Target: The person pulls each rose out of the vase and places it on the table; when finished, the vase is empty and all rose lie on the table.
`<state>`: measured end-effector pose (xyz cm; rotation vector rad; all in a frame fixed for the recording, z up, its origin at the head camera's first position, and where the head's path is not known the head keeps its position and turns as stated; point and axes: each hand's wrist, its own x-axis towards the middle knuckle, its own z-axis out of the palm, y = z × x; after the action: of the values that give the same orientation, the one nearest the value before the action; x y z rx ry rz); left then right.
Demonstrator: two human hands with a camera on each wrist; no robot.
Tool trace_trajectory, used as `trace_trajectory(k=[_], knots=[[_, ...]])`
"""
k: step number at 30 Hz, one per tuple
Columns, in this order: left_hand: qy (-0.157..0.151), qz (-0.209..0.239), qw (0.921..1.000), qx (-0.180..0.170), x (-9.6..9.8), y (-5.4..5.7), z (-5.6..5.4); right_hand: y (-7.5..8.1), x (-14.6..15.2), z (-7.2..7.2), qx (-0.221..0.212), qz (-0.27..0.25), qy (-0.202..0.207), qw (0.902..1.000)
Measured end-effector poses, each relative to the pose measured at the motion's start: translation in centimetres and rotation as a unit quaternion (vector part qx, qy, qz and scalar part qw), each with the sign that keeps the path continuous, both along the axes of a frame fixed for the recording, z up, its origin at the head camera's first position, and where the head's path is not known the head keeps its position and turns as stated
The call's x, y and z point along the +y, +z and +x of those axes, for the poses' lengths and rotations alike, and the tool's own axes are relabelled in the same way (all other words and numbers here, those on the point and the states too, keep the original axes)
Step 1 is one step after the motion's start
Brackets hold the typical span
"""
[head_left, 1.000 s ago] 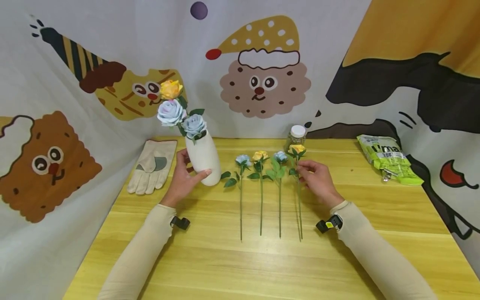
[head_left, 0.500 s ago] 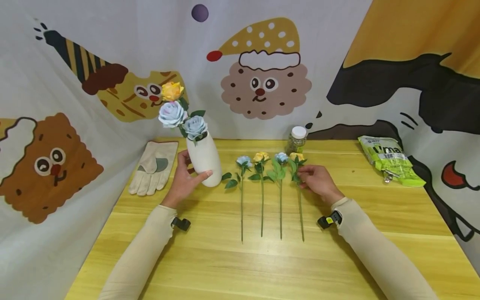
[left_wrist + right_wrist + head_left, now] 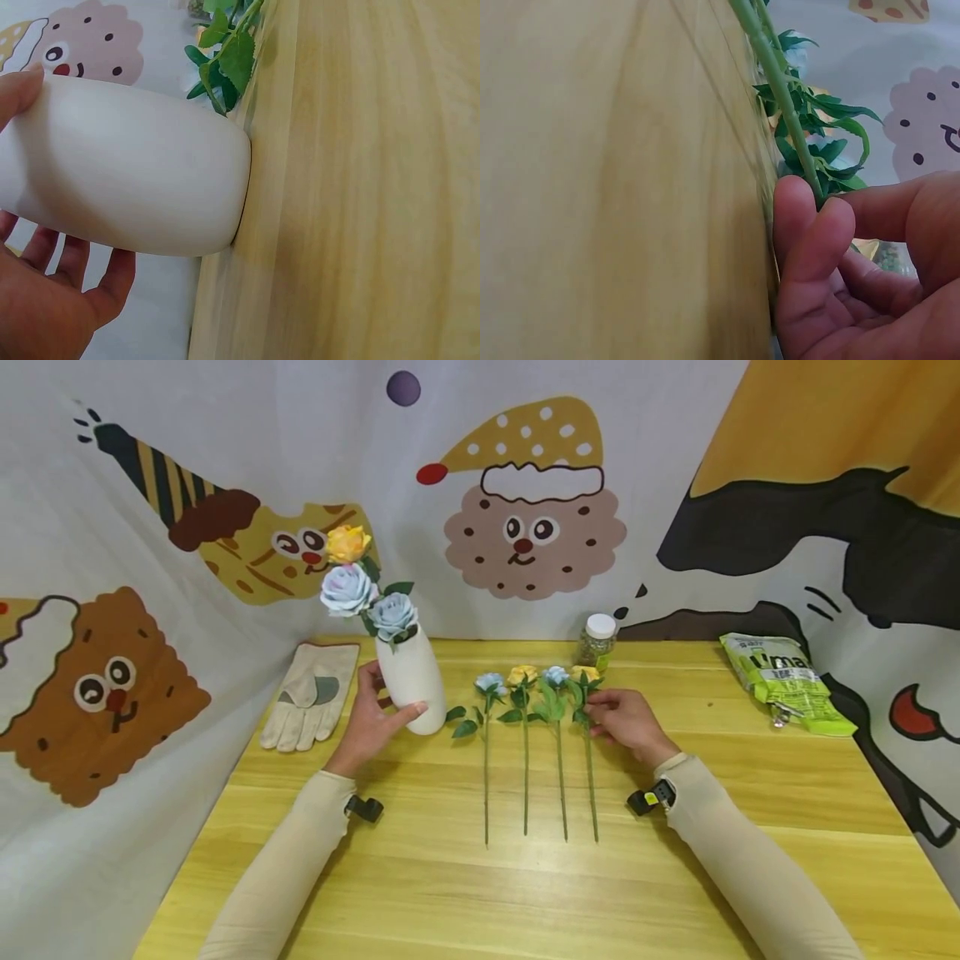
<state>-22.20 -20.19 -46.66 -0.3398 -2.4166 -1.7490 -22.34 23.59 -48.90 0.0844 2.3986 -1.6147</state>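
My left hand (image 3: 371, 718) holds the white vase (image 3: 412, 681) around its side, thumb in front. The vase's base meets the wooden table in the left wrist view. From its mouth rise a yellow rose (image 3: 348, 543) and two pale blue roses (image 3: 349, 590). My right hand (image 3: 628, 722) pinches the rightmost yellow rose (image 3: 585, 674) just below its head; its green stem (image 3: 780, 90) passes between thumb and fingers in the right wrist view. Left of it lie a blue rose (image 3: 556, 675), another yellow rose (image 3: 522, 674) and another blue rose (image 3: 490, 684), stems toward me.
A pale work glove (image 3: 307, 697) lies left of the vase. Behind the roses stands a white-lidded jar (image 3: 597, 639). At the right back is a green bag (image 3: 783, 681) with a metal clip (image 3: 780, 714). A printed curtain (image 3: 420, 552) hangs along the table's far edge.
My right hand has lowered the yellow rose and shifted it left, close against the neighbouring blue rose, whose head has moved slightly left. My left hand stays on the vase.
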Motion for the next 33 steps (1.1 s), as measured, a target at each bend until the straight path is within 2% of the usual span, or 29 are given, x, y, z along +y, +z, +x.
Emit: trace_trajectory(k=[13,16,17,22,24,33], knots=[[0.0,0.002,1.0,0.001,0.0,-0.1,-0.1,1.0,1.7,0.2,0.004,-0.001,-0.017,0.9998],[0.002,0.002,1.0,-0.001,0.0,-0.1,-0.1,0.9,1.9,0.1,0.002,-0.005,-0.019,0.9998],[0.002,0.0,1.0,-0.003,0.2,0.3,0.2,0.8,2.0,0.1,0.002,-0.004,-0.022,0.9998],[0.001,-0.001,0.9999,-0.01,0.2,0.4,0.2,0.6,2.3,-0.1,0.016,-0.003,-0.034,0.9993],[-0.001,0.004,1.0,-0.005,0.0,-0.1,0.0,1.0,2.2,-0.1,0.029,-0.002,-0.037,0.9989],[0.0,-0.001,1.0,-0.005,-0.1,-0.2,-0.2,4.1,0.5,0.1,0.087,0.015,-0.057,0.9945]])
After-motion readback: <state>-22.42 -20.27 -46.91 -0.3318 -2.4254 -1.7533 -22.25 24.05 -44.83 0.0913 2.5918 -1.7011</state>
